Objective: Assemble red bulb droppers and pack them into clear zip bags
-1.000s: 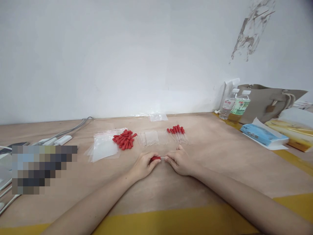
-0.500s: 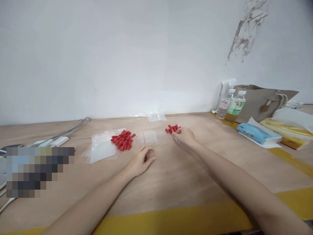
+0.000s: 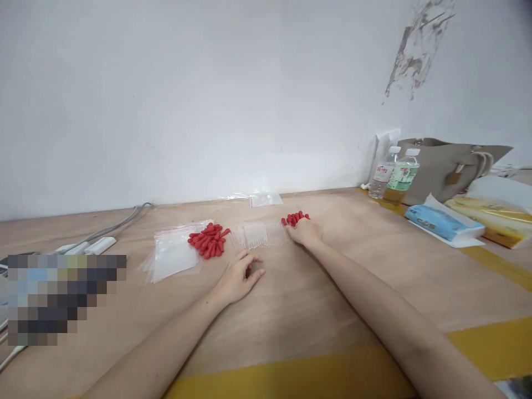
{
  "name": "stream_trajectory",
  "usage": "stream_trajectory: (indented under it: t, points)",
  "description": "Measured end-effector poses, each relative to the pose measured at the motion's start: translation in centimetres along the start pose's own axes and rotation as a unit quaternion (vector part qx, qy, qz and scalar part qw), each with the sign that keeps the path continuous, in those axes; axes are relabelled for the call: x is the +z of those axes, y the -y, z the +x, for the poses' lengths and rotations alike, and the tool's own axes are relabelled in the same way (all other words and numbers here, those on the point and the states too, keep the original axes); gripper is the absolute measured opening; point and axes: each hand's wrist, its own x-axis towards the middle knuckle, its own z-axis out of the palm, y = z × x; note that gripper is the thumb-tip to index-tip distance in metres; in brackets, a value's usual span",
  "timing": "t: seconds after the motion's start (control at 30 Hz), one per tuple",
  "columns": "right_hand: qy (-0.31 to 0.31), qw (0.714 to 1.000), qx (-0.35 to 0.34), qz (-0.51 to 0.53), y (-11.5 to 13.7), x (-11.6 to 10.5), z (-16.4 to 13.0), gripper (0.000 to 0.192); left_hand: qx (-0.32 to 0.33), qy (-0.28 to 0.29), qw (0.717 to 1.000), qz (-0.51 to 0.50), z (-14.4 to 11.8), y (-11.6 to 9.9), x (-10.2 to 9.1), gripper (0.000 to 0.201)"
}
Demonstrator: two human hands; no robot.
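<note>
I see the right hand [image 3: 306, 233] stretched out to about one o'clock on the wooden table [image 3: 366, 266], lying over the row of finished droppers [image 3: 296, 218]; only their red bulbs show past the knuckles. Its fingers are curled down onto them, but I cannot tell whether they pinch one or merely rest there. The left hand [image 3: 240, 277] sits nearer to me, at roughly eleven o'clock, palm down on the table, fingers loosely spread and holding nothing. The two hands are well apart.

Between them, just beyond the left fingertips at twelve o'clock, lies a row of clear glass tubes [image 3: 261, 235], touching the right hand's inner edge. At eleven o'clock from the tubes is a heap of loose red rubber bulbs [image 3: 208, 240], partly lying on a stack of clear zip bags [image 3: 172, 253]. One more small clear bag [image 3: 265, 199] lies at twelve o'clock by the wall.

Far out at two o'clock stand two water bottles [image 3: 394, 175] beside a grey handbag [image 3: 451, 168], with a blue tissue pack [image 3: 440, 223] nearer. At ten o'clock grey cables [image 3: 112, 226] run along the table.
</note>
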Motion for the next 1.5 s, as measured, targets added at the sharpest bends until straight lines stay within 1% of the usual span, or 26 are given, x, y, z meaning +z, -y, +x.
stream_trajectory:
  t: [0.1,0.27,0.4,0.5,0.57,0.67,0.73,0.8,0.87,0.9,0.93,0.97,1.03,1.13,1.2,1.27,1.33,1.4,1.5]
  points:
    - [-0.003,1.0,-0.002,-0.013,0.0,0.0,0.0,0.035,-0.004,-0.002,1.0,-0.004,0.0,-0.2,-0.1,0.02]
    - [0.015,0.997,-0.052,-0.048,0.8,0.3,-0.1,0.029,-0.004,-0.005,1.0,-0.007,0.0,-0.2,-0.1,0.02]
    - [0.029,0.997,-0.046,-0.06,1.5,1.1,0.2,0.02,-0.002,0.0,1.0,-0.003,0.0,-0.1,0.0,0.019]
    - [0.039,0.996,-0.044,-0.066,1.9,1.5,0.2,0.019,-0.002,0.001,1.0,0.001,0.0,0.0,0.1,0.018]
    - [0.047,0.996,-0.048,-0.065,2.1,1.4,0.1,0.021,0.0,-0.001,1.0,0.002,-0.1,-0.1,0.2,0.018]
    - [0.054,0.994,-0.065,-0.066,2.3,0.3,-0.5,0.027,0.001,-0.021,1.0,0.014,-0.1,-0.3,-0.1,0.019]
    - [0.055,0.992,-0.094,-0.069,2.3,-0.8,-1.3,0.03,0.001,-0.06,0.997,0.042,0.2,-0.1,-0.9,0.017]
    - [0.064,0.986,-0.139,-0.069,1.9,-1.9,-2.5,0.028,-0.006,-0.113,0.99,0.083,0.9,0.5,-2.4,0.017]
    - [0.085,0.974,-0.199,-0.068,1.0,-2.8,-4.0,0.023,-0.032,-0.157,0.978,0.132,1.9,1.8,-4.2,0.022]
    - [0.096,0.965,-0.233,-0.067,0.4,-3.1,-4.8,0.02,-0.05,-0.172,0.97,0.165,2.5,2.6,-5.2,0.023]
    - [0.105,0.951,-0.283,-0.073,-0.2,-3.3,-5.6,0.018,-0.07,-0.177,0.961,0.199,3.1,3.5,-6.2,0.023]
    - [0.108,0.939,-0.318,-0.073,-0.8,-3.5,-6.2,0.017,-0.087,-0.174,0.954,0.228,3.8,4.3,-7.1,0.021]
    - [0.104,0.93,-0.348,-0.063,-1.9,-3.6,-7.2,0.014,-0.132,-0.124,0.941,0.287,5.2,5.9,-8.6,0.023]
    - [0.084,0.938,-0.337,0.001,-2.4,-3.3,-7.8,0.011,-0.221,-0.012,0.908,0.356,7.1,7.3,-9.8,0.032]
    - [0.065,0.944,-0.319,0.057,-2.3,-2.9,-7.9,0.015,-0.254,0.035,0.894,0.369,8.0,7.7,-10.1,0.03]
    - [0.052,0.946,-0.302,0.104,-2.0,-2.3,-7.9,0.022,-0.266,0.05,0.89,0.368,8.4,7.9,-10.1,0.024]
    - [0.055,0.945,-0.291,0.141,-1.9,-1.5,-7.9,0.025,-0.273,0.05,0.886,0.37,8.4,7.9,-10.0,0.021]
    - [0.067,0.942,-0.283,0.167,-1.8,-0.8,-7.9,0.021,-0.278,0.036,0.885,0.373,8.2,7.9,-10.0,0.021]
    - [0.074,0.94,-0.278,0.181,-1.9,-0.1,-7.9,0.012,-0.276,0.009,0.885,0.375,7.9,7.7,-10.3,0.027]
